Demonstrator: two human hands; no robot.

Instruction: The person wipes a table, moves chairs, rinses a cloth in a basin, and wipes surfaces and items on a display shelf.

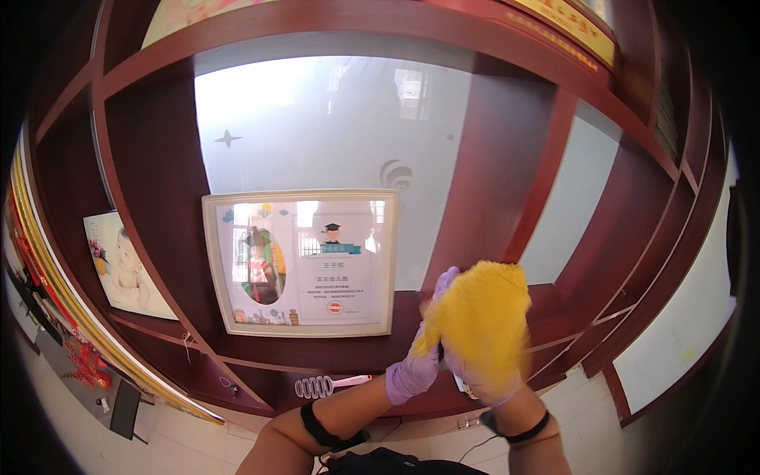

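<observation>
A yellow cloth (pixel 487 317) is bunched up in front of the shelf, right of centre, its lower part blurred by motion. My left hand (pixel 416 370), in a thin purple glove, grips the cloth's left side, with fingertips showing above its edge. The cloth covers most of my right hand (pixel 500 393), also gloved in purple; its fingers are hidden, and it holds the cloth from below. Left of both hands, a white-framed certificate (pixel 386 273) with a child's photo leans in the shelf compartment.
Dark red shelving (pixel 546 182) surrounds the compartment, with dividers on both sides. A baby picture (pixel 131 265) stands in the left bay. On a lower ledge lies a looped pink-and-white brush (pixel 332 385). Red-and-gold boxes (pixel 566 32) sit above. Pale floor tiles (pixel 194 439) show below.
</observation>
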